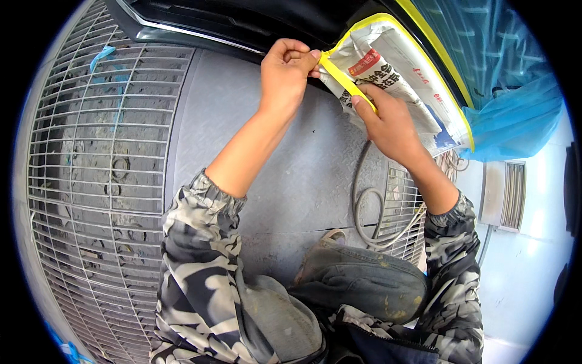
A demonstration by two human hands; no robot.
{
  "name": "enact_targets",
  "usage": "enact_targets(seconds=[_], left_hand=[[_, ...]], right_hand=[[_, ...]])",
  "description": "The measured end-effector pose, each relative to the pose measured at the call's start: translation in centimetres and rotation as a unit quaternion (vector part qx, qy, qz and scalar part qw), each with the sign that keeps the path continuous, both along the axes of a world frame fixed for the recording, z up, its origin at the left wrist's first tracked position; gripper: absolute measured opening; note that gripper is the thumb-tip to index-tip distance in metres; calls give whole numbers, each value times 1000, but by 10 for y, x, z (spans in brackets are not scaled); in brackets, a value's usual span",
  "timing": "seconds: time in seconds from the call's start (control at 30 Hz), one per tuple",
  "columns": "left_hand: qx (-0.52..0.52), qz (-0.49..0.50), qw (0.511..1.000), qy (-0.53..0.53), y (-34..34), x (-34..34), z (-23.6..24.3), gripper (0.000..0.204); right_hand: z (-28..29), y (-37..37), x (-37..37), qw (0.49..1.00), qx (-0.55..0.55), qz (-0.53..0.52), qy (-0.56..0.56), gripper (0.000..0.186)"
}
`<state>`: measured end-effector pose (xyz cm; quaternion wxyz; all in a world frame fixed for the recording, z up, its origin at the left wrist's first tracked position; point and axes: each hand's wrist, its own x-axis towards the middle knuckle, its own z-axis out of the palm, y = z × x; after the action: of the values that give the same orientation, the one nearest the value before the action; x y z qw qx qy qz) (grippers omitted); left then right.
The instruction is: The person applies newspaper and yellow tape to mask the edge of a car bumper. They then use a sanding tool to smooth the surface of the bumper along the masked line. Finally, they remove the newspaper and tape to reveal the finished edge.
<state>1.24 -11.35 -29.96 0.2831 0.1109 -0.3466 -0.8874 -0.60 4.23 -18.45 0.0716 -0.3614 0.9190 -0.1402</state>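
Observation:
A strip of yellow masking tape (341,75) runs taut between my two hands along the lower left edge of a sheet of newspaper (418,82). My left hand (286,74) is closed, its thumb and forefinger pinching the strip's upper left end close to a glossy black vehicle panel (267,27). Farther down the strip, my right hand (388,120) grips the tape between thumb and fingers, against the paper's edge. More yellow tape borders the newspaper's top and right side. The fingertips of my right hand are partly hidden.
Blue plastic film (515,121) drapes at the upper right. Metal floor grating (109,182) spans the left side. A grey hose (357,200) coils beside a smaller grating (403,188) on the right. My bent knee (370,282) is below my hands. A vent (514,194) stands farther right.

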Motion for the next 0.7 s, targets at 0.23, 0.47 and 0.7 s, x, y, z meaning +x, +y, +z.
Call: enact_targets(seconds=[0.23, 0.47, 0.7], left_hand=[[-348, 188, 918, -17, 13, 13, -6, 17], [-415, 196, 885, -79, 0, 8, 9, 11], [-482, 226, 842, -91, -9, 2, -3, 10]], right_hand=[[0, 1, -3, 998, -11, 43, 48, 31], [2, 27, 15, 998, -16, 56, 36, 22], [-10, 137, 18, 994, -62, 40, 83, 19]])
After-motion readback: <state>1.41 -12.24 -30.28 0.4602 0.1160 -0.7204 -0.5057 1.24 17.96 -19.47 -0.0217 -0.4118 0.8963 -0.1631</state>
